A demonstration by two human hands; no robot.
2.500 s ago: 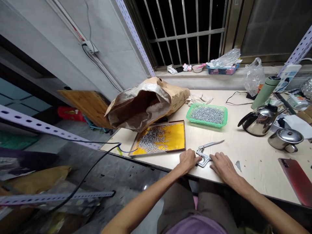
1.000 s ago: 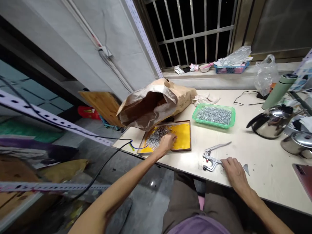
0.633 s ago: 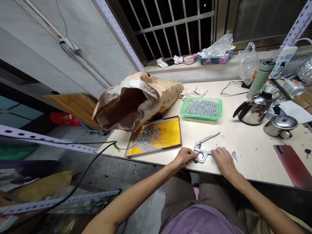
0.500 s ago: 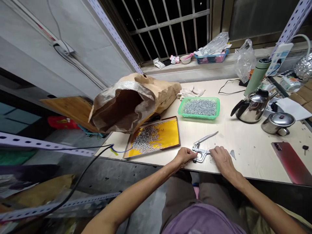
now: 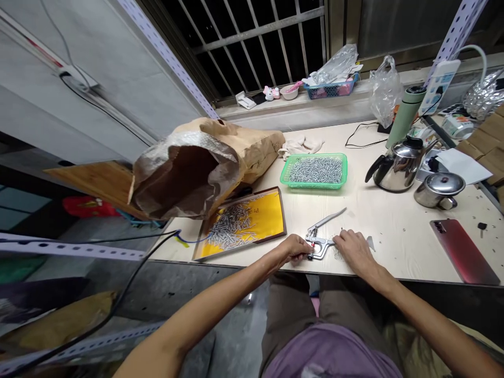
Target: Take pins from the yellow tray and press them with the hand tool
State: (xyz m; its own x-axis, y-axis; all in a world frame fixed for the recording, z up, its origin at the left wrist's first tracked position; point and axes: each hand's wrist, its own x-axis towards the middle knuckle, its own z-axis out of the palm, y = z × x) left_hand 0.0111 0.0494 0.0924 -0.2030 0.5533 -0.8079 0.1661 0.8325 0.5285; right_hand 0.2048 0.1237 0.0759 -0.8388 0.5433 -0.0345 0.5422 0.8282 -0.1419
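Observation:
Near the front edge of the table lies a pair of metal snap-fastener pliers point(image 5: 323, 245), its upper handle sprung up and away from the lower one. My left hand point(image 5: 296, 248) is closed in a pinch at the jaw end, beside a small red part; whatever is between the fingertips is too small to make out. Over the lower handle my right hand point(image 5: 354, 251) is closed, fingers curled down on it. To the left, a shallow tray point(image 5: 284, 211) with a yellow bottom holds many small metal pins point(image 5: 232, 224). Behind the pliers, a green plastic basket point(image 5: 283, 176) is filled with similar pins.
A large open paper sack point(image 5: 252, 152) lies behind the tray. At the right are a steel kettle point(image 5: 397, 167), a lidded steel cup point(image 5: 439, 190), a green flask point(image 5: 405, 118) and a red phone point(image 5: 464, 252). A dark cable point(image 5: 129, 286) hangs at the left.
The whole view has shifted slightly, so the table things appear further left. Both hands stay at the pliers, with the handle still raised. A small bright speck now shows below the table edge.

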